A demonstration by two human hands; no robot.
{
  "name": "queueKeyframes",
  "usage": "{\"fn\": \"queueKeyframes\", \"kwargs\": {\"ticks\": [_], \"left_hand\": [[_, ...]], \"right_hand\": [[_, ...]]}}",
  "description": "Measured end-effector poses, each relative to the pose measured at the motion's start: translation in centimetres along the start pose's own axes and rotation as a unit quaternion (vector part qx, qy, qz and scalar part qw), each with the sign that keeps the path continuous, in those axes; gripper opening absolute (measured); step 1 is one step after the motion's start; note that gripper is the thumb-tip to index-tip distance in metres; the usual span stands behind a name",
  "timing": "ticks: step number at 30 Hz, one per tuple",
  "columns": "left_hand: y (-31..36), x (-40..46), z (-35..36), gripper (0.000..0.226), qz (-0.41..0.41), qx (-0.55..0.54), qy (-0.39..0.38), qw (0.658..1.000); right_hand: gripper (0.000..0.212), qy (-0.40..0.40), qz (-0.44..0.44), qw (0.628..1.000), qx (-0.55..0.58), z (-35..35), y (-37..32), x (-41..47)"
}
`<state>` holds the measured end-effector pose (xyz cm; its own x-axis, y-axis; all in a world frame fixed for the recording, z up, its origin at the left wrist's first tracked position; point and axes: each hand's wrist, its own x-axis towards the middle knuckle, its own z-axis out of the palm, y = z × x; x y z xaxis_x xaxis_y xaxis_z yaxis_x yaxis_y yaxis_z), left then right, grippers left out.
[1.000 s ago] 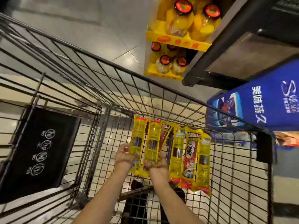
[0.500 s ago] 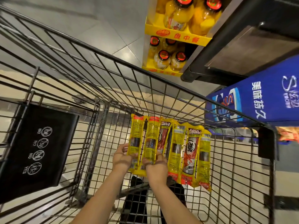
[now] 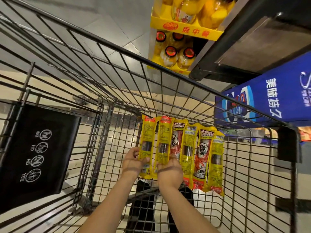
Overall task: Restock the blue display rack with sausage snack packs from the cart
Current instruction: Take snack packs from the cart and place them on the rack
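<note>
Six long yellow sausage snack packs (image 3: pixel 182 153) are fanned side by side, held upright inside the wire cart (image 3: pixel 252 165), near the blue display rack (image 3: pixel 272 98).

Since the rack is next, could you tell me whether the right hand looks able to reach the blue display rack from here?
Probably yes: the blue display rack stands just past the cart rim, nothing between, though the right hand holds sausage packs.

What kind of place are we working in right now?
Most likely a supermarket aisle: both hands hold sausage snack packs over a wire shopping cart, beside a blue branded display rack and a yellow stand of jarred fruit.
</note>
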<state>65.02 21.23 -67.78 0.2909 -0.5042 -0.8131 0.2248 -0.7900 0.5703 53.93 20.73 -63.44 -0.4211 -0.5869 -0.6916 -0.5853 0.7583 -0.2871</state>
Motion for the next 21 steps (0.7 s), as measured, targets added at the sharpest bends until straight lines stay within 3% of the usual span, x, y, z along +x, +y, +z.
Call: {"fn": "queueKeyframes", "kwargs": {"ticks": [3,8,10,14,18,21], "left_hand": [[-0.6,0.0,0.3,0.045,-0.009,0.007,-0.004,1.000],[-0.7,0.0,0.2,0.040,0.005,0.031,-0.017,0.999],[-0.8,0.0,0.1,0.041,0.012,0.054,-0.013,0.998],[-0.6,0.1,0.5,0.042,0.023,0.092,0.001,0.995],[-1.0,0.2,0.5,0.044,0.025,0.090,0.012,0.996],[-0.7,-0.2,0.2,0.036,0.021,0.109,0.006,0.994]], "right_hand": [[0.054,0.006,-0.034,0.998,-0.055,0.4,0.6,-0.2],[0.036,0.033,-0.056,0.997,-0.030,0.8,1.2,0.3],[0.042,0.023,-0.052,0.996,-0.069,1.2,1.1,0.4],[0.048,0.133,-0.105,0.979,-0.112,1.9,1.6,0.9],[0.056,0.045,-0.104,0.982,-0.148,0.5,1.2,0.6],[0.057,0.032,-0.116,0.981,-0.151,0.0,1.4,0.9]]}}
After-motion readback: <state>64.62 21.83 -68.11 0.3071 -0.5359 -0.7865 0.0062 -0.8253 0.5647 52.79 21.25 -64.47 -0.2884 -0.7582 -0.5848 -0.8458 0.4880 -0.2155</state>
